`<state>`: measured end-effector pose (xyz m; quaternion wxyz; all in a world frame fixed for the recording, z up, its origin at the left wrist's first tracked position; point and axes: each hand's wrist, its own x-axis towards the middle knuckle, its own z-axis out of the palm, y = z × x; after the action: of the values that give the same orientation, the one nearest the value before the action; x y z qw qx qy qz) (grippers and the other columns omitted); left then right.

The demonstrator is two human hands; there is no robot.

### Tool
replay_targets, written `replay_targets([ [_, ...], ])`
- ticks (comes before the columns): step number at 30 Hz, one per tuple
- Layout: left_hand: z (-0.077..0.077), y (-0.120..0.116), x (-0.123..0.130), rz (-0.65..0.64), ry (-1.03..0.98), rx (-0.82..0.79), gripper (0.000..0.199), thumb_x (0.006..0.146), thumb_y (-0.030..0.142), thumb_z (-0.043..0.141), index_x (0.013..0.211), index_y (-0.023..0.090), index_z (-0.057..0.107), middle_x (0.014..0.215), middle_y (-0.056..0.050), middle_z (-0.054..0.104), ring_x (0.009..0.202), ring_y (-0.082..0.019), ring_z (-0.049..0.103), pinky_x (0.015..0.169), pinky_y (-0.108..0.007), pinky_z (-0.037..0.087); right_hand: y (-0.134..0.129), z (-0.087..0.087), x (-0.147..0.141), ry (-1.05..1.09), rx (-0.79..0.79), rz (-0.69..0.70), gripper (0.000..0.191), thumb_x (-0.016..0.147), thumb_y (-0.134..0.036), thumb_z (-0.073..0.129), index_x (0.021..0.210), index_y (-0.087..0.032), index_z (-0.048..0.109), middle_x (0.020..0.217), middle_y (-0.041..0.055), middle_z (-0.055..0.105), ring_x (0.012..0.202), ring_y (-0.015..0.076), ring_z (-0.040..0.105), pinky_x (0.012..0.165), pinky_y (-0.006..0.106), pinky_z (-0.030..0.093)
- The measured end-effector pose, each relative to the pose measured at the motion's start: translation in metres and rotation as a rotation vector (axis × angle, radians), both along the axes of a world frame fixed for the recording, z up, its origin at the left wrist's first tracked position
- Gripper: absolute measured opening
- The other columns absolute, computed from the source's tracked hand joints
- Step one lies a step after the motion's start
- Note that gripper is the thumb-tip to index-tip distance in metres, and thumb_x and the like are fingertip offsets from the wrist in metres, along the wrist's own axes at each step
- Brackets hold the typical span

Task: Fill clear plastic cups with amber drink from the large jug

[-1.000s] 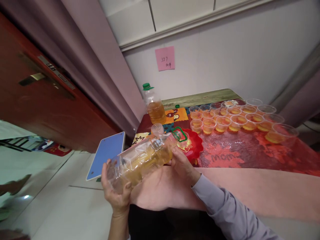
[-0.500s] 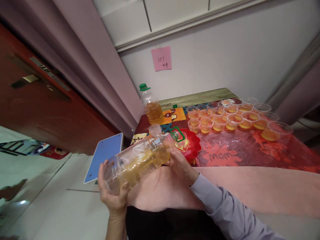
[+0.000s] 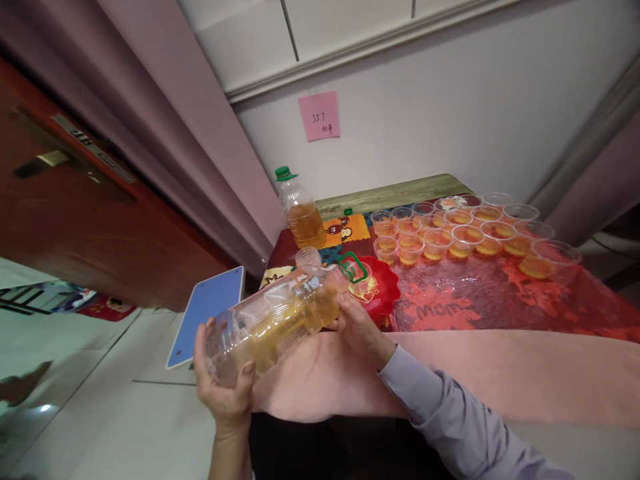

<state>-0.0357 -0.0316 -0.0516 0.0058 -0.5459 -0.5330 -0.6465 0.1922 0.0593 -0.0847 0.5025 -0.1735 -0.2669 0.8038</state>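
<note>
A large clear bottle (image 3: 285, 323) of yellow liquid is tilted, its neck with a green ring handle (image 3: 353, 267) pointing up to the right over a red scalloped plate (image 3: 383, 293). My left hand (image 3: 225, 383) is wrapped round the bottle's base. Near its neck, my right hand (image 3: 357, 330) grips the shoulder from below. Behind the bottle, a small clear cup (image 3: 308, 258) shows in part. Several clear plastic cups (image 3: 467, 241) stand in rows at the right of the table, many with a little yellow liquid.
At the table's back left stands a second bottle (image 3: 305, 223) with a green cap. A loose green cap (image 3: 348, 212) lies near it. Pink cloth (image 3: 450, 367) covers the near edge. Left of the table is a blue board (image 3: 205, 313).
The whole view has shifted slightly, with everything a little further left. Both hands keep their hold on the bottle, and its tilt looks about the same.
</note>
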Motion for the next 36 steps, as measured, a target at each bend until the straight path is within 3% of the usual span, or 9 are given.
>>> replay_targets([
  [7,-0.001,0.001,-0.006,0.017,0.081,0.0,0.1,0.079,0.053,0.088,0.164,0.021,0.046,0.162,-0.018,0.054,0.146,-0.039,0.056,0.125,-0.059,0.042,-0.001,0.003,0.0,0.017,-0.008,-0.003,0.051,0.088,-0.06,0.079,0.128,-0.03,0.071,0.141,0.0052,0.073,0.13,0.0307,0.069,0.102,0.05,0.062],
  [19,-0.002,0.0,-0.005,0.018,0.06,-0.002,0.1,0.079,0.052,0.088,0.165,0.02,0.046,0.162,-0.019,0.054,0.148,-0.039,0.054,0.126,-0.059,0.039,0.0,0.002,-0.001,0.022,-0.025,-0.01,0.054,0.085,-0.06,0.082,0.128,-0.029,0.072,0.143,0.0062,0.073,0.13,0.0318,0.069,0.101,0.05,0.063],
  [31,-0.005,0.0,-0.01,0.021,0.085,-0.01,0.101,0.079,0.055,0.087,0.165,0.02,0.045,0.162,-0.02,0.053,0.147,-0.041,0.055,0.125,-0.062,0.041,-0.002,0.002,-0.002,0.016,-0.038,-0.016,0.053,0.085,-0.059,0.082,0.127,-0.029,0.074,0.137,0.0046,0.076,0.126,0.0275,0.07,0.096,0.042,0.064],
  [36,-0.006,-0.001,-0.012,0.019,0.098,-0.005,0.101,0.08,0.053,0.087,0.165,0.021,0.045,0.162,-0.02,0.053,0.146,-0.041,0.056,0.124,-0.063,0.042,-0.001,0.001,-0.001,0.003,-0.031,-0.01,0.051,0.086,-0.061,0.081,0.125,-0.03,0.074,0.137,0.0052,0.076,0.127,0.0286,0.07,0.098,0.045,0.063],
])
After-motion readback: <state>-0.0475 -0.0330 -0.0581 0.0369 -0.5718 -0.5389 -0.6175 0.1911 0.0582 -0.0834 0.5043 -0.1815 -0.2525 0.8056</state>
